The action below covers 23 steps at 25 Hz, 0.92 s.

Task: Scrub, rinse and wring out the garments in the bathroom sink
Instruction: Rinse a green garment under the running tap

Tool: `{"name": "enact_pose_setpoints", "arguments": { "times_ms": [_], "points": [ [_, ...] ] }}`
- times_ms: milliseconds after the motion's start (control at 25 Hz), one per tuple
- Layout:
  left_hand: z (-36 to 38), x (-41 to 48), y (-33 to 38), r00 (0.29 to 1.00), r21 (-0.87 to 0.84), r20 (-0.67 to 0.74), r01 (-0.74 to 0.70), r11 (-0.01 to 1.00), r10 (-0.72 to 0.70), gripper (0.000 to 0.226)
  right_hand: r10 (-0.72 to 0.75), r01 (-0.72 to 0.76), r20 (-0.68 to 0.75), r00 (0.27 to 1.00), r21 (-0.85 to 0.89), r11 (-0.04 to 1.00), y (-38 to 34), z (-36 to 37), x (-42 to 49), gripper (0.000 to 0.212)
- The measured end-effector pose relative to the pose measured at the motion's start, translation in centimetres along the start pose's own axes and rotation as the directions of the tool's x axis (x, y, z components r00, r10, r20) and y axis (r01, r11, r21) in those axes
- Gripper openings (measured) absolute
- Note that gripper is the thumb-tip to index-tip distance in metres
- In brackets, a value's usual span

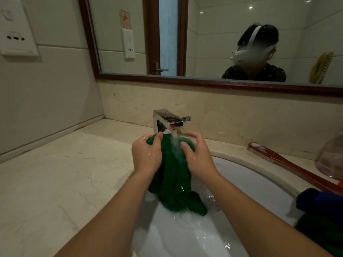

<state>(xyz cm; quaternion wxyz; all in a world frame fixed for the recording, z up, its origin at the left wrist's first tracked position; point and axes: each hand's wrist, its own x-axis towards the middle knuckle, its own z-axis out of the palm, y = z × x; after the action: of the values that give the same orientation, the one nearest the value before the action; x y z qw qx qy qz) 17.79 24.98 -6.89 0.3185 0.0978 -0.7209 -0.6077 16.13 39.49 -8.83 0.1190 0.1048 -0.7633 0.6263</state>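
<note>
A wet green garment (174, 180) hangs over the white sink (256, 184), its top held up under the chrome faucet (168, 121). Water streams from the spout onto the cloth between my hands. My left hand (146, 153) grips the garment's upper left edge, fingers curled into the fabric. My right hand (196, 154) holds the upper right side, thumb and fingers curved round the bunched cloth. The garment's lower end trails into foamy water in the basin.
A red-handled scrub brush (289, 164) lies on the counter right of the sink. More garments, blue (319, 203) and dark green (321, 232), sit piled at the sink's right rim. A clear bag (332, 156) stands at the far right. The marble counter (65, 173) stretches left. A mirror hangs above.
</note>
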Motion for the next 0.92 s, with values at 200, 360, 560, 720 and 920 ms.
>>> {"name": "enact_pose_setpoints", "arguments": {
  "times_ms": [200,360,560,720,920],
  "points": [
    [1.0,-0.3,-0.5,0.998,0.138,0.066,-0.023,0.990,0.014,0.028,0.008,-0.002,-0.219,0.976,0.029,1.000,0.0,-1.0,1.0,0.027],
    [1.1,-0.5,-0.1,0.999,0.085,0.000,-0.051,0.995,0.051,0.023,-0.019,0.018,-0.122,0.992,-0.010,1.000,0.1,-0.7,0.8,0.010],
    [-0.1,-0.6,0.3,0.986,0.028,-0.082,-0.145,0.989,0.147,0.019,-0.102,0.100,-0.025,0.994,-0.060,0.993,-1.0,0.8,0.2,0.018],
    [0.9,-0.5,-0.4,0.985,0.005,0.145,-0.095,0.995,0.094,0.017,-0.132,0.132,-0.248,0.960,-0.016,0.991,-1.6,-0.6,0.5,0.014],
    [1.4,-0.8,-0.7,0.973,0.105,0.230,-0.023,0.994,-0.002,0.036,-0.023,0.016,-0.228,0.973,-0.034,0.999,-0.2,-1.7,0.8,0.013]
  ]
}}
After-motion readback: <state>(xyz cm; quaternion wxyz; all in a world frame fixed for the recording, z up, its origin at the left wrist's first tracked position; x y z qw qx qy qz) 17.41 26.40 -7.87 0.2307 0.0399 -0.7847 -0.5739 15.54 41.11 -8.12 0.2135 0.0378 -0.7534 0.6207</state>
